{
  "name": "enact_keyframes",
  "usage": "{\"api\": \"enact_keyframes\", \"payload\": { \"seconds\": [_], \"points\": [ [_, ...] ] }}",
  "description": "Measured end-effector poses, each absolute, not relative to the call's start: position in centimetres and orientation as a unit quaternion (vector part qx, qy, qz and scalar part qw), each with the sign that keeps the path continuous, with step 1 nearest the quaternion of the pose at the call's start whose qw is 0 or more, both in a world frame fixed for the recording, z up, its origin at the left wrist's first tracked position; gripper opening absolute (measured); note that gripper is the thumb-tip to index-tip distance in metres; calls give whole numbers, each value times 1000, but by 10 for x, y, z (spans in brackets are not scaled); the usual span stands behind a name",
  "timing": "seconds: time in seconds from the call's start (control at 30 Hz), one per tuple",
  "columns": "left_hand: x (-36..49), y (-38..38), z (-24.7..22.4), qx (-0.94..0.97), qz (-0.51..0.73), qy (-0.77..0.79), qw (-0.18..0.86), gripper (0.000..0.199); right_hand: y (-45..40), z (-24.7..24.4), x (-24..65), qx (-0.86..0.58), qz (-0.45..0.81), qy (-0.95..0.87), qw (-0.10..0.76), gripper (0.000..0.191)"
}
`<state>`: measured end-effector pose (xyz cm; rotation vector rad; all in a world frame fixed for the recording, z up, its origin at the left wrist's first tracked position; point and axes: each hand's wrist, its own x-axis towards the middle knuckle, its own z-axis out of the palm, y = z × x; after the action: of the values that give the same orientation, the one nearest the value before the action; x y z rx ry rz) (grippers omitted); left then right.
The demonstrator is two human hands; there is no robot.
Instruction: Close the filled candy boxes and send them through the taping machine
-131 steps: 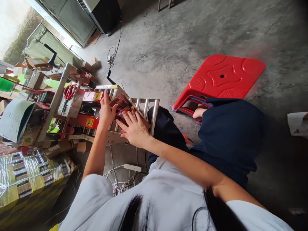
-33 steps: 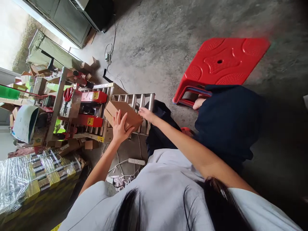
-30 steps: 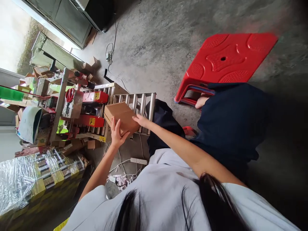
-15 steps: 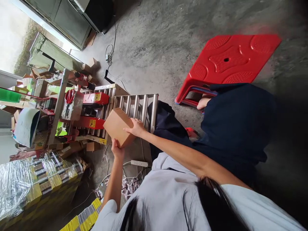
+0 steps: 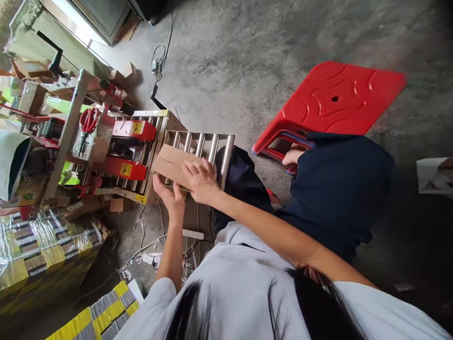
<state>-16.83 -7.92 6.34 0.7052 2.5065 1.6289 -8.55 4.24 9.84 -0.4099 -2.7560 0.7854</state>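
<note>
A brown cardboard box (image 5: 170, 163) lies on the metal rollers of a short conveyor (image 5: 213, 150), its flaps folded down and seams showing on top. My right hand (image 5: 202, 182) rests on the box's top near the end closest to me, fingers stretched out flat. At the box's left side is my left hand (image 5: 170, 196), thumb and fingers apart, touching its edge and not wrapped round it. The box's underside is hidden. Just beyond the box stands a box-sealing machine with red side guides (image 5: 123, 167).
Red-handled scissors (image 5: 89, 120) sit on the machine. A red plastic stool (image 5: 332, 99) stands at right, beside a seated person's dark-clothed leg (image 5: 339, 189). Cables and a power strip (image 5: 193, 234) lie on the floor. Wrapped yellow-and-grey stacks (image 5: 46, 250) stand at left.
The box has gone from tilted between both hands to lying on the rollers. My right hand has moved from its side onto its top, and my left hand has loosened. The view has shifted.
</note>
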Motion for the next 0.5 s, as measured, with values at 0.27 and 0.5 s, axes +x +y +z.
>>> {"api": "enact_keyframes", "payload": {
  "seconds": [0.27, 0.5],
  "points": [
    [-155, -32, 83, 513, 183, 838, -29, 71, 117, 79, -36, -63, 574, -797, 178, 65],
    [-249, -11, 103, 402, 121, 905, -67, 59, 133, 37, 39, -259, 672, -665, 195, 54]
  ]
}}
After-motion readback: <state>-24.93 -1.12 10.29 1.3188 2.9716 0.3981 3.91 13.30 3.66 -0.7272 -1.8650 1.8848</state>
